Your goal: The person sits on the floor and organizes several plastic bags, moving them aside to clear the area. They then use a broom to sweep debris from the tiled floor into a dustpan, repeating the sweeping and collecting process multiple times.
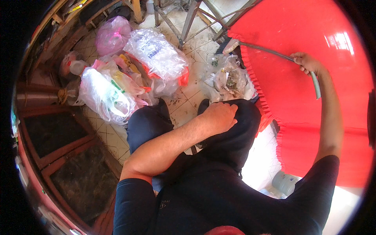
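My left hand (222, 116) rests on my right knee, its fingers loosely bent and a little apart, with nothing seen in it. Out to the right, my right hand (306, 62) is closed around a long grey-green rod or tube (267, 50). The short end of the rod hangs below my fist, over the red cloth (299, 100). Its far end reaches the cloth's ruffled edge, beside a pale wrapped piece (231, 46); whether the two are joined I cannot tell. Below that edge lies a heap of clear plastic bags (230, 79) with scraps inside.
Several filled plastic bags sit on the tiled floor at left, among them a white bag (102, 94), a clear bag (157, 53) and a pink bag (114, 35). A dark-panelled wooden cabinet (41, 167) flanks my left. Wooden legs (189, 23) stand ahead. A plastic container (284, 182) lies at lower right.
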Tool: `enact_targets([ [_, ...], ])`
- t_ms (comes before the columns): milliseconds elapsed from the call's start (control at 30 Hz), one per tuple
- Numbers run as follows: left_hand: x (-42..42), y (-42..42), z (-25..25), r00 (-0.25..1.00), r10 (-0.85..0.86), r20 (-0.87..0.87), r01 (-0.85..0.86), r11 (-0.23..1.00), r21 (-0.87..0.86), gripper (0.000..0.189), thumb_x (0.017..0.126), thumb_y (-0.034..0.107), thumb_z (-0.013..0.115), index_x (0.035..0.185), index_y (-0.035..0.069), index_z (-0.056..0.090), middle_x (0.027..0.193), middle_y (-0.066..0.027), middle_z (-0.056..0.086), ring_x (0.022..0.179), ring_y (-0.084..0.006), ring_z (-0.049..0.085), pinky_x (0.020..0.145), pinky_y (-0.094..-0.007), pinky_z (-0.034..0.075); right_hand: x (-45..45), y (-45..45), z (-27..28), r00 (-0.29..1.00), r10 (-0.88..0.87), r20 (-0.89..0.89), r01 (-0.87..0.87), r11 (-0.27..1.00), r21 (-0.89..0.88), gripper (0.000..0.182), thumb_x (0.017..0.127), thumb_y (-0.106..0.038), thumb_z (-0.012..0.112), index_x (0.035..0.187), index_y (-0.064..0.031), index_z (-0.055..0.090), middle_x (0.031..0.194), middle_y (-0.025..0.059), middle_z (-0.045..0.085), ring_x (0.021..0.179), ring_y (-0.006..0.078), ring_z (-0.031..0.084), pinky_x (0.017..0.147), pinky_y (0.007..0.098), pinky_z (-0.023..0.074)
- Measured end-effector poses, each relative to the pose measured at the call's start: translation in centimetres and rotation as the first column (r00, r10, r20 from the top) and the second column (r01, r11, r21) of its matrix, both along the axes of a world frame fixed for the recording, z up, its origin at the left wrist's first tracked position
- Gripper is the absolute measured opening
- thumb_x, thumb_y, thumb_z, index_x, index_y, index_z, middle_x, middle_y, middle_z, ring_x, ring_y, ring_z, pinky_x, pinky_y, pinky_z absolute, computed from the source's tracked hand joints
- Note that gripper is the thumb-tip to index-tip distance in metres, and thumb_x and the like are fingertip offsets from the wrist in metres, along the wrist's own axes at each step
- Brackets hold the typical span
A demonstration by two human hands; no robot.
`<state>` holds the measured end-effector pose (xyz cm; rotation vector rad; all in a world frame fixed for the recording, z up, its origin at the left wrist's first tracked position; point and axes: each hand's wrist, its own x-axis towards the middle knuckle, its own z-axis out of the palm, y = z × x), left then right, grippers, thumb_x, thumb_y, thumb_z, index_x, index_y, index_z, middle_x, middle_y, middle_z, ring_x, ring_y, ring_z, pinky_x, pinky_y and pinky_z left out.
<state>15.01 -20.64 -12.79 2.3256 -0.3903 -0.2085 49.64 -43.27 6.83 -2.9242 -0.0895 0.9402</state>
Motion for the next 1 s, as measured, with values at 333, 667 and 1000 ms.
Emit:
enact_targets([
  [333, -0.2, 0.1, 0.4, 0.999, 0.002, 0.044, 0.0, 0.999, -0.044, 0.036, 0.09, 0.029, 0.067, 0.111, 0.001, 0.058, 0.097, -0.0195, 0.068, 0.094, -0.0389, 0.067, 0.083, -0.0481, 0.054, 1.2, -1.8, -4.7, 0.99, -0.117, 0.083, 0.103, 0.982, 0.159, 0.05, 0.096, -0.014, 0.049, 0.146, -0.0097, 0.048, 0.065, -0.0009, 0.048, 0.046, 0.0093, 0.043, 0.04, 0.0273, 0.0382],
  [667, -1.8, 1.4, 2.5, 0.997, -0.069, 0.024, 0.07, 0.997, -0.045, 0.037, 0.092, 0.032, 0.065, 0.113, 0.002, 0.056, 0.094, -0.0168, 0.067, 0.088, -0.0346, 0.067, 0.078, -0.0464, 0.053, -5.9, -0.4, -6.2, 0.94, -0.311, -0.137, 0.34, 0.838, 0.427, 0.05, 0.099, -0.016, 0.052, 0.148, -0.0141, 0.044, 0.068, -0.0035, 0.044, 0.05, 0.0081, 0.039, 0.042, 0.0248, 0.0335],
  [1000, -1.3, 4.1, 4.2, 0.998, -0.05, -0.03, 0.044, 0.984, -0.173, 0.038, 0.091, 0.031, 0.066, 0.113, 0.002, 0.057, 0.094, -0.0159, 0.066, 0.091, -0.0343, 0.066, 0.079, -0.0449, 0.052, -11.7, -0.3, -13.1, 0.727, -0.434, -0.533, 0.687, 0.438, 0.58, 0.052, 0.1, -0.027, 0.054, 0.15, -0.0211, 0.039, 0.063, -0.0038, 0.042, 0.044, 0.0095, 0.04, 0.038, 0.0255, 0.0346],
])
